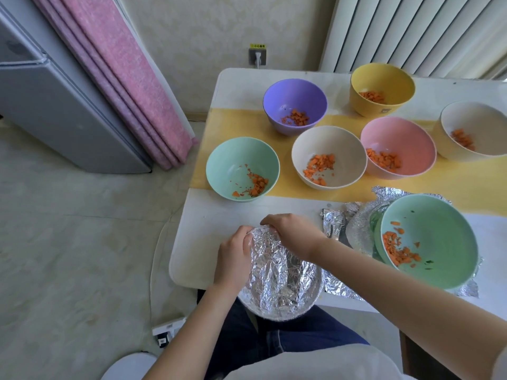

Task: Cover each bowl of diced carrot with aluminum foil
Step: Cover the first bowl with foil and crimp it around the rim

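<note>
Foil (279, 272) gripped, left hand (231, 256), right hand (290, 233)

My left hand (233, 256) curls over the left rim of the foil-covered bowl (282, 283), fingers bent onto it. My right hand (290, 233) clasps the far rim, fingers curled down, its bare forearm crossing the bowl's right side.

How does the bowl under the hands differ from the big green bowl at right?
The foil-covered bowl is wrapped on top, contents hidden; the green bowl is uncovered, carrot showing. Left hand and right hand grip the foil-covered bowl; the green bowl sits untouched amid loose foil.
</note>
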`<state>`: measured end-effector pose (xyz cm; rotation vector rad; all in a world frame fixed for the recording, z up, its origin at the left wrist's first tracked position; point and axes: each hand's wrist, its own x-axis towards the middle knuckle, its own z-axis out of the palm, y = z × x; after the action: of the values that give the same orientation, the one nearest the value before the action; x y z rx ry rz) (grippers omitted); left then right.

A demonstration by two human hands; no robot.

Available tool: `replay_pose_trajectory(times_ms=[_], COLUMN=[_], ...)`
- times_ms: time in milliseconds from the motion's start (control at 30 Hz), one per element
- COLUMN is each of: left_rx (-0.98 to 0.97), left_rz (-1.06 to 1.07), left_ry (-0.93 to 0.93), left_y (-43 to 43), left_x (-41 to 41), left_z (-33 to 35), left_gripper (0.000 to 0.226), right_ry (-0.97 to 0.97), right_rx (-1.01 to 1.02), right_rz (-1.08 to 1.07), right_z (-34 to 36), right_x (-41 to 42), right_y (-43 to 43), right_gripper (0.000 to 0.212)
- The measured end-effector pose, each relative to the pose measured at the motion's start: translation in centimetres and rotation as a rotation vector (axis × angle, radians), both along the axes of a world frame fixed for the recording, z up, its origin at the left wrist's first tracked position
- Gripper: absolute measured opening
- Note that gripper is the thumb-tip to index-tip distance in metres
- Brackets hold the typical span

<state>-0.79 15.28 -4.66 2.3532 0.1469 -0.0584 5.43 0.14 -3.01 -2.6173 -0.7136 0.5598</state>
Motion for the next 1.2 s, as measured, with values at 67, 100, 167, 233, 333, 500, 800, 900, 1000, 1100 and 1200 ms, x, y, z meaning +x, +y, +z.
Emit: replay_pose_trajectory(times_ms=[67, 100, 167, 233, 333, 500, 800, 900, 1000, 1100, 1200], left_rx=[0.006, 0.010, 0.015, 0.019, 0.017, -0.013, -0.071, -0.020, -0.022, -0.035, -0.011], left_rz=[-0.023, -0.035, -0.048, -0.051, -0.055, -0.021, 0.064, 0.123, 0.092, 0.094, 0.101], left_ry=[-0.014, -0.016, -0.018, -0.023, -0.039, -0.041, 0.013, 0.008, 0.005, 0.038, 0.022], left_y=[-0.1, -0.1, 0.0, 0.2, 0.2, 0.3, 0.3, 0.6, 0.7, 0.9, 1.1], left_x=[0.0, -0.1, -0.2, -0.2, -0.3, -0.5, -1.2, -1.6, -1.2, -0.7, -0.8], left_z=[0.1, 0.2, 0.3, 0.4, 0.6, 0.5, 0.8, 0.7, 0.7, 0.8, 0.9], left_gripper=[0.022, 0.021, 0.021, 0.021, 0.023, 0.026, 0.039, 0.039, 0.035, 0.028, 0.024], right_ry=[-0.015, -0.021, -0.026, -0.037, -0.015, 0.062, 0.086, 0.072, 0.046, 0.020, 0.011], right_rx=[-0.002, -0.009, -0.021, -0.014, 0.082, 0.228, 0.195, 0.204, 0.218, 0.095, -0.008], right_rz=[0.024, 0.027, 0.035, 0.051, 0.037, -0.106, -0.067, -0.067, -0.027, 0.043, 0.108], right_z=[0.0, -0.1, -0.4, -0.5, -0.7, -0.6, -0.5, -0.2, -0.2, -0.3, -0.1], right_x=[-0.1, -0.1, 0.0, 0.0, -0.2, -0.6, 0.1, 0.3, 0.5, 0.8, 0.8], right_y=[0.4, 0.5, 0.5, 0.5, 0.4, -0.7, -0.2, 0.7, 1.4, 2.0, 2.6], right_gripper=[0.029, 0.028, 0.028, 0.028, 0.026, 0.030, 0.029, 0.030, 0.026, 0.030, 0.028])
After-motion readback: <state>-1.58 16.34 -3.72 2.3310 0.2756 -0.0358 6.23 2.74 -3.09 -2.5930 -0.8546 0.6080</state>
